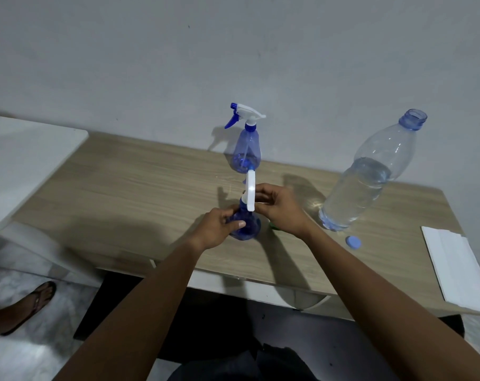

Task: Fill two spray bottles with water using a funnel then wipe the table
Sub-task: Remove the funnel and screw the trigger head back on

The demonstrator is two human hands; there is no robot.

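Observation:
A blue spray bottle [249, 229] stands near the middle of the wooden table [140, 193]. My left hand [219, 229] grips its body. My right hand [277, 207] pinches its white trigger head [250, 192] at the neck. A second blue spray bottle [246, 149] with its white head on stands farther back, near the wall. A large clear water bottle [365, 182], uncapped and about half full, stands to the right. Its blue cap [353, 242] lies on the table in front of it. A bit of something green [274, 226] shows under my right wrist.
A folded white cloth or paper [455, 268] lies at the table's right front edge. A white surface [22, 160] adjoins the table on the left. A foot in a sandal [27, 306] is on the floor at lower left. A grey wall [233, 50] is close behind.

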